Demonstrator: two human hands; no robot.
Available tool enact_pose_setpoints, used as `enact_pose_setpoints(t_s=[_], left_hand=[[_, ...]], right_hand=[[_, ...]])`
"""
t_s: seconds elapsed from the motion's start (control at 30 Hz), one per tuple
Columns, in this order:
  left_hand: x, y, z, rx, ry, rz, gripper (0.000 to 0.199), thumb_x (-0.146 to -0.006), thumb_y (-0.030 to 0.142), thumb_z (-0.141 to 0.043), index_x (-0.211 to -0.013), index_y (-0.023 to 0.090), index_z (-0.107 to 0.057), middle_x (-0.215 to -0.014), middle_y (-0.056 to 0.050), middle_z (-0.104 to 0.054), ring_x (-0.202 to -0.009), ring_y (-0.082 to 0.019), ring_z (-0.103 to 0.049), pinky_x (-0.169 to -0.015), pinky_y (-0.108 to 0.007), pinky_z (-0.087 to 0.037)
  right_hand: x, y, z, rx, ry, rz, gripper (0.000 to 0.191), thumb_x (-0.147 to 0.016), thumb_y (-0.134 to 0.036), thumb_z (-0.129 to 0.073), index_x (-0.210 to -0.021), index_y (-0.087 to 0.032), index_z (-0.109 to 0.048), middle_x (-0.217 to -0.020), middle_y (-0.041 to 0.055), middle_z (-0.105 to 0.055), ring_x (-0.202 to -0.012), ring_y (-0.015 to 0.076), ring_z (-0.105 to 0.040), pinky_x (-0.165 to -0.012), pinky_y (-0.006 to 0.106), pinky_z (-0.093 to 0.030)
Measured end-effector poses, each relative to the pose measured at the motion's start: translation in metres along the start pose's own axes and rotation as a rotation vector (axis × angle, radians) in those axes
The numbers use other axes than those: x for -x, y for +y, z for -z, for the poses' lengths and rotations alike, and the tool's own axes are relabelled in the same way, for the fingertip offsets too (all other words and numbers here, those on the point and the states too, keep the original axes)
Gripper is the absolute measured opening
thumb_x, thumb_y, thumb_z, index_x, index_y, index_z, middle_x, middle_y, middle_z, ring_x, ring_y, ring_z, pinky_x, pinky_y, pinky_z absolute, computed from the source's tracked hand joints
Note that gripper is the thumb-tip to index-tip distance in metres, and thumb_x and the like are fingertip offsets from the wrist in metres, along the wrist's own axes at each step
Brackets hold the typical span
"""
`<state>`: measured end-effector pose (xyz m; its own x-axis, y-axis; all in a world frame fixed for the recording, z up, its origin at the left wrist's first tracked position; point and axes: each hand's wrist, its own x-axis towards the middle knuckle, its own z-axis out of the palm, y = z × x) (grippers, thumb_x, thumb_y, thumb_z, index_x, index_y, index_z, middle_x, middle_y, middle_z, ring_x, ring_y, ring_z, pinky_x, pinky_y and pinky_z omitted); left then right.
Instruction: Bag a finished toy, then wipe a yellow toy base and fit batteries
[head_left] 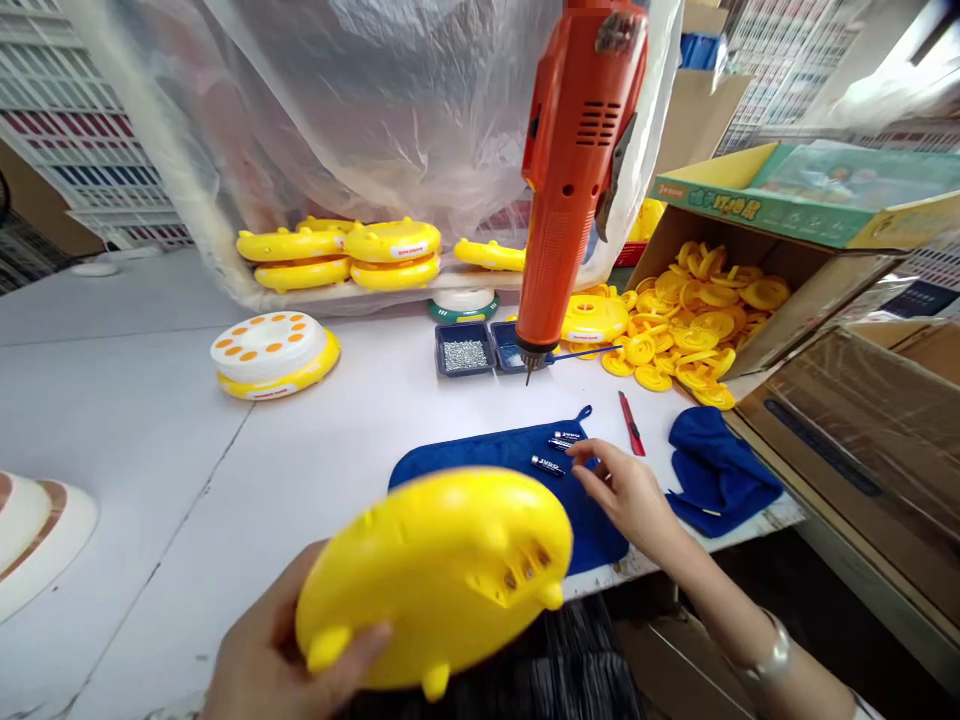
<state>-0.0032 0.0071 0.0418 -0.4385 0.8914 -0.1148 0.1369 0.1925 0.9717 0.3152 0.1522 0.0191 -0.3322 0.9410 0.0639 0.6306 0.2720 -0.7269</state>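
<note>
My left hand (274,640) grips a round yellow plastic toy base (420,570) by its left edge, the thumb lying across its face. The base is tilted, slightly blurred, with stubby feet and a recess showing metal contacts near its right end. My right hand (630,495) is over the blue cloth (600,540), thumb and fingers apart, with nothing visible between them. Its fingertips are right beside several dark blue batteries, one battery (548,465) lying nearer and another battery (564,440) farther back. Whether a fingertip touches them I cannot tell.
An orange electric screwdriver (577,170) hangs point down above the table. Behind are screw trays (465,355), stacked yellow bases (394,242) and a carton spilling yellow discs (697,330). A red cutter (631,424) and crumpled blue cloth (720,470) lie right; a white-topped toy (270,350) stands left.
</note>
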Motion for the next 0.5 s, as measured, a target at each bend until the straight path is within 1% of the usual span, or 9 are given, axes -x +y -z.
enact_pose_setpoints(t_s=[0.03, 0.07, 0.1, 0.13, 0.17, 0.27, 0.37, 0.43, 0.5], left_hand=[[-0.002, 0.001, -0.010, 0.093, 0.021, 0.132, 0.057, -0.055, 0.045, -0.090, -0.103, 0.021, -0.071, -0.086, -0.007, -0.077, -0.079, -0.034, -0.074, -0.061, -0.036, -0.064], [-0.003, 0.000, -0.020, 0.195, 0.018, 0.264, 0.063, -0.056, 0.048, -0.090, -0.107, 0.019, -0.068, -0.087, -0.008, -0.077, -0.079, -0.035, -0.074, -0.061, -0.037, -0.064], [-0.005, -0.002, -0.029, 0.287, 0.015, 0.383, 0.068, -0.055, 0.049, -0.090, -0.110, 0.018, -0.066, -0.087, -0.009, -0.077, -0.080, -0.035, -0.074, -0.063, -0.039, -0.064], [-0.007, -0.005, -0.036, 0.359, 0.012, 0.467, 0.071, -0.054, 0.049, -0.091, -0.111, 0.017, -0.064, -0.089, -0.010, -0.077, -0.082, -0.036, -0.074, -0.066, -0.040, -0.064], [-0.008, -0.008, -0.041, 0.397, -0.003, 0.510, 0.073, -0.053, 0.048, -0.092, -0.112, 0.017, -0.063, -0.091, -0.010, -0.076, -0.084, -0.035, -0.074, -0.069, -0.041, -0.064], [-0.010, -0.018, -0.047, 0.435, -0.049, 0.520, 0.072, -0.057, 0.045, -0.092, -0.116, 0.018, -0.060, -0.100, -0.012, -0.076, -0.090, -0.034, -0.073, -0.075, -0.041, -0.063], [-0.008, -0.023, -0.045, 0.443, -0.094, 0.490, 0.070, -0.063, 0.045, -0.089, -0.119, 0.018, -0.058, -0.109, -0.014, -0.074, -0.096, -0.034, -0.072, -0.077, -0.040, -0.062], [-0.006, -0.024, -0.044, 0.426, -0.111, 0.465, 0.067, -0.067, 0.047, -0.086, -0.119, 0.017, -0.057, -0.111, -0.014, -0.073, -0.097, -0.034, -0.071, -0.077, -0.039, -0.061], [-0.005, -0.024, -0.044, 0.411, -0.119, 0.451, 0.065, -0.069, 0.048, -0.084, -0.118, 0.017, -0.057, -0.111, -0.014, -0.073, -0.098, -0.033, -0.071, -0.078, -0.039, -0.061]], right_hand=[[-0.007, 0.008, 0.000, 0.116, 0.061, 0.010, 0.022, -0.094, -0.031, -0.049, -0.109, -0.020, -0.062, -0.097, 0.0051, -0.071, -0.065, 0.0161, -0.063, -0.063, 0.030, -0.050], [-0.013, 0.014, -0.001, 0.194, 0.079, 0.027, 0.018, -0.093, -0.026, -0.050, -0.106, -0.021, -0.061, -0.099, 0.0045, -0.070, -0.069, 0.0166, -0.064, -0.065, 0.029, -0.049], [-0.019, 0.018, -0.005, 0.233, 0.067, 0.046, 0.016, -0.092, -0.022, -0.051, -0.104, -0.022, -0.061, -0.102, 0.0041, -0.069, -0.073, 0.0174, -0.065, -0.067, 0.029, -0.048], [-0.022, 0.019, -0.009, 0.255, 0.049, 0.064, 0.016, -0.092, -0.020, -0.051, -0.104, -0.023, -0.061, -0.105, 0.0041, -0.069, -0.076, 0.0183, -0.066, -0.066, 0.029, -0.048], [-0.025, 0.019, -0.014, 0.287, 0.037, 0.082, 0.016, -0.092, -0.018, -0.051, -0.104, -0.023, -0.061, -0.107, 0.0043, -0.068, -0.079, 0.0192, -0.067, -0.065, 0.028, -0.047], [-0.026, 0.016, -0.029, 0.367, 0.012, 0.122, 0.016, -0.092, -0.016, -0.050, -0.102, -0.022, -0.062, -0.104, 0.0062, -0.068, -0.083, 0.0229, -0.067, -0.061, 0.028, -0.044], [-0.022, 0.018, -0.035, 0.382, 0.004, 0.155, 0.017, -0.091, -0.013, -0.051, -0.102, -0.021, -0.061, -0.104, 0.0076, -0.068, -0.092, 0.0260, -0.067, -0.065, 0.029, -0.045], [-0.019, 0.017, -0.034, 0.368, 0.010, 0.165, 0.018, -0.091, -0.013, -0.052, -0.104, -0.021, -0.060, -0.104, 0.0070, -0.066, -0.091, 0.0242, -0.066, -0.066, 0.029, -0.046], [-0.016, 0.011, -0.032, 0.305, 0.022, 0.168, 0.016, -0.091, -0.015, -0.053, -0.105, -0.021, -0.058, -0.098, 0.0042, -0.064, -0.080, 0.0189, -0.064, -0.065, 0.027, -0.047]])
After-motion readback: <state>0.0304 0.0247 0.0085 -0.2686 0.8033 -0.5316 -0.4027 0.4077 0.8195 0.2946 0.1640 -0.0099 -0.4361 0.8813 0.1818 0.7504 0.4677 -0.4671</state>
